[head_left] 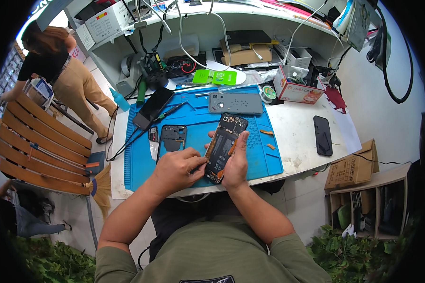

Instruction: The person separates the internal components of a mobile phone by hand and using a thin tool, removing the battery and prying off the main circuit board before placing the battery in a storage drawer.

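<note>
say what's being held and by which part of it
An opened phone, held by its long edges in the right hand; the left hand has its fingertips at the left edge.

Phone-repair workshop | blue work mat | opened phone | grey phone shell

One opened phone, one mat

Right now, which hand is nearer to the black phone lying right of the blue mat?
Right. The right hand, holding the opened phone, is to the left of the black phone; the left hand is farther left, at the opened phone's left edge.
</note>
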A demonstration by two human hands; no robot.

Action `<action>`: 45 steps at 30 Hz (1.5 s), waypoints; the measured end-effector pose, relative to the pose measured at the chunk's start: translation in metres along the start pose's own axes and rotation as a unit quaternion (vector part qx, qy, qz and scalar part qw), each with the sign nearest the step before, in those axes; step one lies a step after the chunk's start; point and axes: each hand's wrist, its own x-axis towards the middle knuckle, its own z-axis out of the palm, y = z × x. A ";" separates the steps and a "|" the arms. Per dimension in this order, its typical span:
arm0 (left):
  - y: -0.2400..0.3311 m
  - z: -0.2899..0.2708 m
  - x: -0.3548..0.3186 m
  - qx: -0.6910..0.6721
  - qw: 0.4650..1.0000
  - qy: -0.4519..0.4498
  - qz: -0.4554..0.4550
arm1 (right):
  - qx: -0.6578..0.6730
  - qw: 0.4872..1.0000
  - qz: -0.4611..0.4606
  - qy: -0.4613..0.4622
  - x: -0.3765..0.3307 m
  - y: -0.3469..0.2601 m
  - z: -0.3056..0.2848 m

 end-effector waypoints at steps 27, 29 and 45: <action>-0.010 -0.007 0.008 -0.103 0.993 -0.013 -0.060 | 0.024 1.000 0.018 0.003 0.001 0.000 -0.001; -0.002 -0.007 0.007 -0.112 0.990 -0.017 -0.079 | 0.011 1.000 0.008 0.002 0.002 0.001 0.000; -0.002 0.001 0.004 -0.095 0.994 0.012 -0.052 | -0.002 1.000 -0.001 0.012 0.002 0.003 0.001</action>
